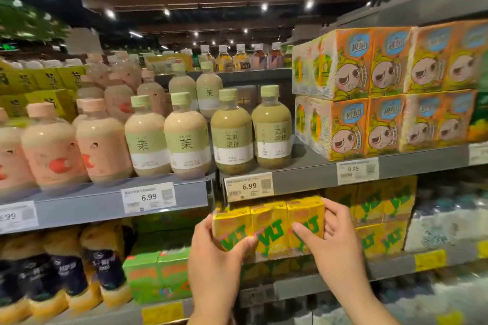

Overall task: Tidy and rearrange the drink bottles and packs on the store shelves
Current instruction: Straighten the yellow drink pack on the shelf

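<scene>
Now both hands (274,248) grip yellow pack (269,227)

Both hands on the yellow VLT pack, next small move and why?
Probably slide the yellow VLT pack straight back onto its shelf. The left hand and right hand grip its ends, and it sits forward of the matching yellow packs to the right.

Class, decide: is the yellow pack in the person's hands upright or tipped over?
Upright. The yellow pack shows its green lettering reading level, top edge up, gripped by the left hand and right hand.
</scene>
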The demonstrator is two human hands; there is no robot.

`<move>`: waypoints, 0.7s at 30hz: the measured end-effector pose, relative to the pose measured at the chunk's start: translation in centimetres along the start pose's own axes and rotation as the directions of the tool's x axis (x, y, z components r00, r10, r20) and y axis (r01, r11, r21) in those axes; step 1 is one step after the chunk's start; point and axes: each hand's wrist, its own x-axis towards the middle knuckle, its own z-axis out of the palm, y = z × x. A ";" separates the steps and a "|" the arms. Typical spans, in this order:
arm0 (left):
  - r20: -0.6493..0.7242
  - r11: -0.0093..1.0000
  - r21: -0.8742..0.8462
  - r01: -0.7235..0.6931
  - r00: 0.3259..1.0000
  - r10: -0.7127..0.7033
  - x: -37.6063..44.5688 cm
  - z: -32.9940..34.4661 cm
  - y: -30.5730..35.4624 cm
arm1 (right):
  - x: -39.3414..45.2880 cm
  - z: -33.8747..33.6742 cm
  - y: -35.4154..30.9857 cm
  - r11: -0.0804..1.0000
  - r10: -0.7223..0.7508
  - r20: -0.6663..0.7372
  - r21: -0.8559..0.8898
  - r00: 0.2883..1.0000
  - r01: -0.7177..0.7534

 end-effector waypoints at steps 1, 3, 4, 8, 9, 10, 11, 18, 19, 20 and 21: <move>0.015 1.000 0.003 0.003 1.000 -0.003 0.2 0.3 -0.2 | 0.0 0.1 0.1 1.000 0.004 -0.013 -0.017 1.000 -0.004; 0.033 1.000 0.009 0.016 0.999 -0.016 1.0 0.7 -0.5 | -0.1 0.3 0.3 0.996 -0.001 -0.066 -0.085 0.998 -0.005; 0.039 1.000 0.017 0.021 0.999 -0.022 1.4 0.9 -0.6 | 0.0 0.4 0.3 0.990 -0.010 -0.111 -0.139 0.994 -0.005; 0.070 0.995 0.097 0.009 0.997 -0.016 2.4 1.8 -0.8 | 0.6 0.8 0.9 0.962 -0.091 -0.257 -0.273 0.962 0.018; 0.079 0.993 0.116 0.005 0.997 -0.015 2.6 1.9 -0.8 | 0.7 0.9 1.0 0.958 -0.092 -0.273 -0.287 0.957 0.010; 0.090 0.991 0.134 0.006 0.996 -0.018 2.8 2.0 -0.8 | 0.8 1.1 1.0 0.957 -0.086 -0.288 -0.290 0.954 -0.001; 0.102 0.989 0.149 0.003 0.995 -0.019 3.0 2.1 -0.7 | 0.9 1.1 1.1 0.957 -0.083 -0.302 -0.289 0.950 -0.009; 0.140 0.955 0.291 -0.053 0.990 0.012 3.8 2.4 0.3 | 2.2 1.7 1.3 0.943 -0.094 -0.411 -0.329 0.907 -0.051; 0.143 0.947 0.317 -0.060 0.990 0.015 4.0 2.5 0.4 | 2.3 1.8 1.3 0.937 -0.102 -0.425 -0.344 0.899 -0.056; 0.152 0.936 0.345 -0.071 0.988 0.019 4.1 2.4 0.4 | 2.5 2.0 1.3 0.932 -0.112 -0.438 -0.358 0.892 -0.058; 0.166 0.923 0.374 -0.089 0.986 0.028 4.3 2.5 0.4 | 2.6 2.1 1.4 0.928 -0.120 -0.446 -0.369 0.887 -0.060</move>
